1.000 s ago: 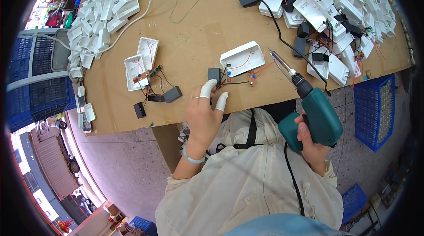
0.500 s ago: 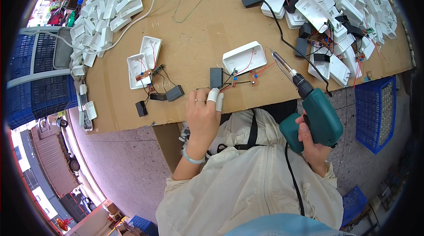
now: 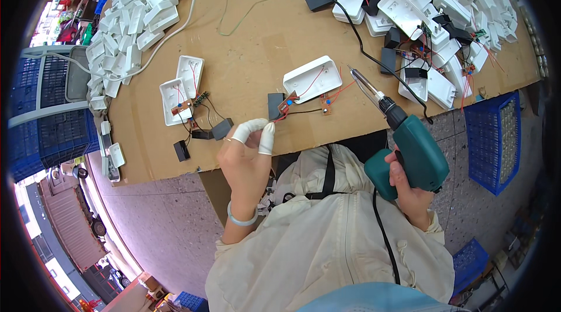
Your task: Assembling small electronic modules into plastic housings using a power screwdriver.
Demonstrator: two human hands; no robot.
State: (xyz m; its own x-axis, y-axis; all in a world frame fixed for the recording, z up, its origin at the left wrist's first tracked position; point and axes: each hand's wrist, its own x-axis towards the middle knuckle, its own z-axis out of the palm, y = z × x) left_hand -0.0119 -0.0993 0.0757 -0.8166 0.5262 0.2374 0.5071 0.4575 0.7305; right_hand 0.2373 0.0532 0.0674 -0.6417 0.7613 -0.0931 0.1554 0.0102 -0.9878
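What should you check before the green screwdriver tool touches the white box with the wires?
1. Right hand grips the green power screwdriver: ok.
2. The tool's tip points toward the white housing but is off it, not on a screw: not ok.
3. Left hand steadies the work: not ok, its capped fingers rest at the cardboard edge, short of the black block.
4. Red wires and the small circuit board clear of the tip: not ok, they lie beside it.
5. Screw in place in the housing: cannot tell.
6. Tool's black cord hangs free: ok.
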